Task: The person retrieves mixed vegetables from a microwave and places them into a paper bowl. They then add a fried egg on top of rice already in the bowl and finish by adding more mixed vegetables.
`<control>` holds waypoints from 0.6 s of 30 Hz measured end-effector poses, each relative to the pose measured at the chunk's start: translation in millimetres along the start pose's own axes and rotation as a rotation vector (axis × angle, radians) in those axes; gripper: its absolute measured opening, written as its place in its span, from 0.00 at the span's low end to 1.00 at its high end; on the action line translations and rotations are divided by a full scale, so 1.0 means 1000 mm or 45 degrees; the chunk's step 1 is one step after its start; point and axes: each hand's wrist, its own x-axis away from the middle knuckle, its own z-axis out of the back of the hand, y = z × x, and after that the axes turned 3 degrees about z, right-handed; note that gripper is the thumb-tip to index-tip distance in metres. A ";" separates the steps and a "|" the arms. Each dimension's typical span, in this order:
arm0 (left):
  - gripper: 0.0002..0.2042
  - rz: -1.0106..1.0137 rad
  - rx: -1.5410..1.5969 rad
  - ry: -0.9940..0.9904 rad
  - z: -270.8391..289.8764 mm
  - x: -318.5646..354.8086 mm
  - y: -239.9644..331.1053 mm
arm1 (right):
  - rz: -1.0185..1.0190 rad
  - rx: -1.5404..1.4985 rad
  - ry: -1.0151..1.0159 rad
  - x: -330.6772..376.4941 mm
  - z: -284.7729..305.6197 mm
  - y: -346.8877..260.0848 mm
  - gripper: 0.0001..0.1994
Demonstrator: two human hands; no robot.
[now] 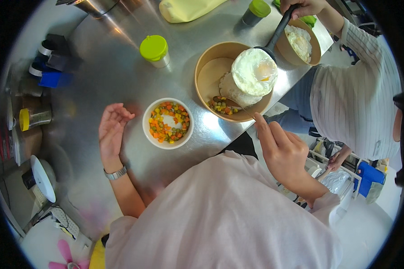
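Note:
My right hand (283, 150) pinches the handle of a metal spoon (231, 98). The spoon's bowl is over mixed diced vegetables (222, 106) inside a brown paper bowl (205, 56), beside a mound of white rice (231, 87). My left hand (112, 130), with a watch on its wrist, is empty, its fingers loosely bent and apart. It is near a white bowl (147, 130) of diced carrots, peas and corn, not touching it. Over the rice, a fried egg (251, 71) lies on a black-handled turner (278, 33), held by a co-worker's hand (305, 7).
A second paper bowl (286, 50) with rice and egg stands by the co-worker. Two green-lidded containers (154, 48) and a pale yellow bag (188, 11) are at the back of the steel table (90, 80). Jars and shelving line the left; another person's hand (339, 157) shows at right.

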 end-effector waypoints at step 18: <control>0.26 -0.002 -0.048 -0.091 0.000 -0.005 -0.002 | -0.055 -0.035 -0.093 -0.003 0.013 0.001 0.20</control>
